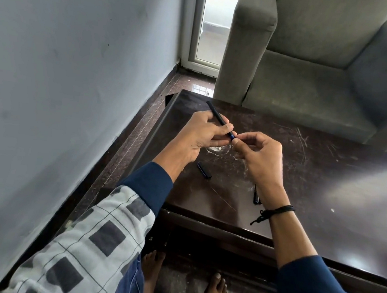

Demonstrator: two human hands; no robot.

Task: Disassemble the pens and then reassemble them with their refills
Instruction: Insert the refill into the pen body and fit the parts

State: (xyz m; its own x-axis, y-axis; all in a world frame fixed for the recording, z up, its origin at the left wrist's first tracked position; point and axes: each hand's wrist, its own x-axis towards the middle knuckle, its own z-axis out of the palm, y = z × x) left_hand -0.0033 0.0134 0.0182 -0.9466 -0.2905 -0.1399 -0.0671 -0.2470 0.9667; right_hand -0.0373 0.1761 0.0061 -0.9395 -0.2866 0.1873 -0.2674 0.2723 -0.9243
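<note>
Left hand [203, 133] grips the pen barrel [216, 115]; right hand [263, 158] pinches its blue front end. A cap [204, 170] lies just below them on the table [327, 184]. Disassembly seems underway, with reassembly all ahead.

Grey-blue painted wall [64, 73] on the left, marked with dark scuffs and specks, meeting a polished brown stone floor [142, 126]. A white-framed glass door [212, 29] in the far corner admits daylight. A grey-green upholstered armchair [314, 75] stands just beyond a dark wooden coffee table [316, 171], whose glossy top is heavily scratched.
</note>
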